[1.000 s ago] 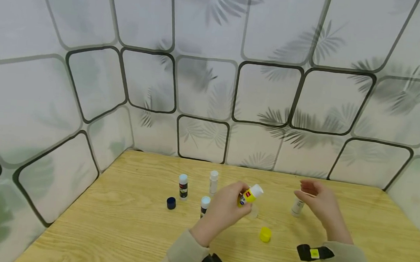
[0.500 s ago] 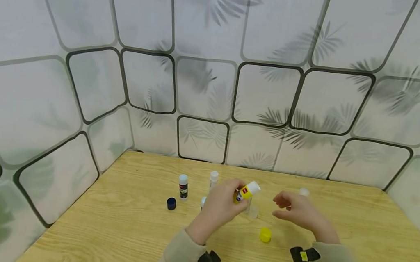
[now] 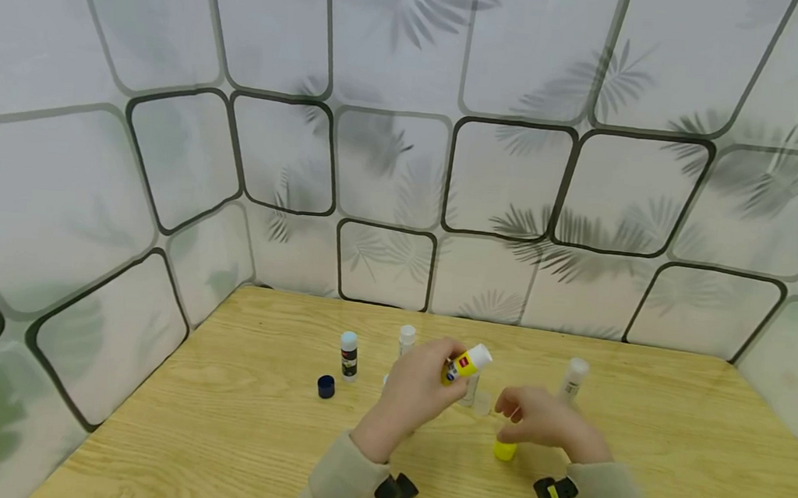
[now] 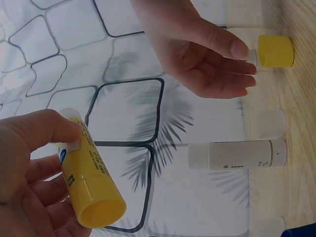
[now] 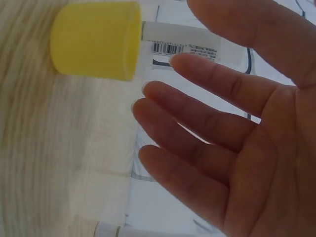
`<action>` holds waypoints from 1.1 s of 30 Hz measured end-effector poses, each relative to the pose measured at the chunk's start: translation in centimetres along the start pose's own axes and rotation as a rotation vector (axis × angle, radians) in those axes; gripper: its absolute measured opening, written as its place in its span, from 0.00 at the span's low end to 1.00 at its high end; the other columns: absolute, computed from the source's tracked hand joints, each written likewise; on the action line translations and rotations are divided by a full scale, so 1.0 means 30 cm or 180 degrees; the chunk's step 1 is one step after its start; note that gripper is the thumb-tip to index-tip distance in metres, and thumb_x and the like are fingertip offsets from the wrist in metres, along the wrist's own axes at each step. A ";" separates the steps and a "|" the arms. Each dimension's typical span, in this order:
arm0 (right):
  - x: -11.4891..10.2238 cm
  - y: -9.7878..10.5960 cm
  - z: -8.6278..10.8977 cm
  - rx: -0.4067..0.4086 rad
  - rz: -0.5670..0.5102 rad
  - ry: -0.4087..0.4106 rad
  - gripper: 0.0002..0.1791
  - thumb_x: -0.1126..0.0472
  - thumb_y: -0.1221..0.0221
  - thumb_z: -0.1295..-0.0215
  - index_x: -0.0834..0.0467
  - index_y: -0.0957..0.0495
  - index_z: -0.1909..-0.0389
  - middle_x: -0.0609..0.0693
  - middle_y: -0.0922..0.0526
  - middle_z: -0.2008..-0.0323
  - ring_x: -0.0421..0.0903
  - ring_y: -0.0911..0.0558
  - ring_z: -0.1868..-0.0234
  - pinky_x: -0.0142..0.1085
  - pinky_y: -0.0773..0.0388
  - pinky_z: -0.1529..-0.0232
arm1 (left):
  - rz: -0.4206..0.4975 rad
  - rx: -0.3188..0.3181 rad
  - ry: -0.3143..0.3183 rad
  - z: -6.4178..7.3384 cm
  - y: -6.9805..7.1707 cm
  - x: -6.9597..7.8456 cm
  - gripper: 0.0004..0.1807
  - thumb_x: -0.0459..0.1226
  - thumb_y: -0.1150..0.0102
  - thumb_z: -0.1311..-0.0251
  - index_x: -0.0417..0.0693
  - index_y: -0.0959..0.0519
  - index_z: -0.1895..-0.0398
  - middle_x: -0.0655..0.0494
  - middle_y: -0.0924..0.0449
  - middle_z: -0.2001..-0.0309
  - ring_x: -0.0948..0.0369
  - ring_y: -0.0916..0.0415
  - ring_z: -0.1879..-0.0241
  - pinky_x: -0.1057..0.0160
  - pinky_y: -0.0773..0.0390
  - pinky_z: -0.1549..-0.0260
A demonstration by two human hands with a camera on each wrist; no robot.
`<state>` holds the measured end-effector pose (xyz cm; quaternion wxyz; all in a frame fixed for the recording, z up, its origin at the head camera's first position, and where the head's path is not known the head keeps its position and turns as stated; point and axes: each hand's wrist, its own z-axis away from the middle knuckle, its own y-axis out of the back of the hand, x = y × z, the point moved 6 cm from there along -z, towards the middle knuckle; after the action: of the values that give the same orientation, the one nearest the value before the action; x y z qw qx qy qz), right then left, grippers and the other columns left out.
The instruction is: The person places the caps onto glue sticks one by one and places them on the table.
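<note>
My left hand [image 3: 417, 379] grips a yellow glue stick [image 3: 463, 365] above the table, tilted with its white end up and to the right. In the left wrist view the thumb presses along the label of this stick, whose round yellow end faces the camera. My right hand [image 3: 543, 418] hovers just over a yellow cap [image 3: 504, 450] standing on the table. Its fingers are loosely bent with nothing between them, and the right wrist view has the fingertips [image 5: 153, 89] close to the cap's rim. A white glue stick [image 3: 573, 380] stands behind the right hand.
Upright at the left is a glue stick with a dark label [image 3: 349, 358], beside a dark blue cap [image 3: 325, 387]. Another white stick [image 3: 407, 339] stands farther back. A translucent cap [image 3: 482, 403] and a white-labelled stick [image 4: 239, 155] lie between the hands. A patterned curtain [image 3: 391, 170] encloses the table.
My right hand has come away from the white glue stick, moving left and toward me to the yellow cap. My left hand has shifted slightly left, still holding the yellow glue stick.
</note>
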<state>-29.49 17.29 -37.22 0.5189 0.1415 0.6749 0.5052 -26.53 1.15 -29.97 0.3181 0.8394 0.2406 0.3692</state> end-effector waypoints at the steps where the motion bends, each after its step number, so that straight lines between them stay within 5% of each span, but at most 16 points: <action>1: -0.001 -0.006 -0.001 -0.0037 -0.0027 0.0009 0.16 0.63 0.34 0.56 0.63 0.26 0.66 0.53 0.24 0.68 0.51 0.24 0.67 0.41 0.27 0.67 | -0.0008 -0.0004 -0.0003 0.000 0.000 0.000 0.13 0.36 0.39 0.52 0.45 0.24 0.61 0.59 0.23 0.67 0.71 0.32 0.76 0.76 0.33 0.80; 17: -0.011 -0.058 -0.010 -0.0219 0.0158 0.0073 0.15 0.68 0.35 0.63 0.62 0.28 0.71 0.51 0.25 0.73 0.49 0.26 0.70 0.42 0.28 0.70 | -0.0155 -0.0070 -0.0022 0.000 -0.005 0.003 0.14 0.36 0.38 0.53 0.45 0.24 0.60 0.59 0.23 0.67 0.71 0.31 0.75 0.75 0.32 0.79; 26: 0.003 -0.068 -0.012 -0.0257 0.0145 -0.0145 0.15 0.68 0.34 0.63 0.60 0.28 0.72 0.51 0.26 0.73 0.49 0.27 0.70 0.47 0.29 0.69 | -0.0216 -0.0095 -0.0045 -0.001 -0.004 0.012 0.14 0.37 0.38 0.53 0.46 0.24 0.61 0.60 0.23 0.67 0.72 0.33 0.76 0.76 0.33 0.79; 33: 0.021 -0.066 -0.017 -0.0280 0.0142 0.0067 0.12 0.69 0.37 0.63 0.57 0.28 0.76 0.47 0.28 0.76 0.44 0.30 0.73 0.41 0.30 0.72 | -0.0229 -0.0097 -0.0071 0.000 -0.011 0.011 0.13 0.37 0.38 0.53 0.46 0.24 0.62 0.60 0.23 0.68 0.71 0.32 0.75 0.76 0.33 0.78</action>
<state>-29.53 16.56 -39.24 0.5061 0.1282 0.6541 0.5474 -26.39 1.57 -30.04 0.3467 0.8293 0.2614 0.3518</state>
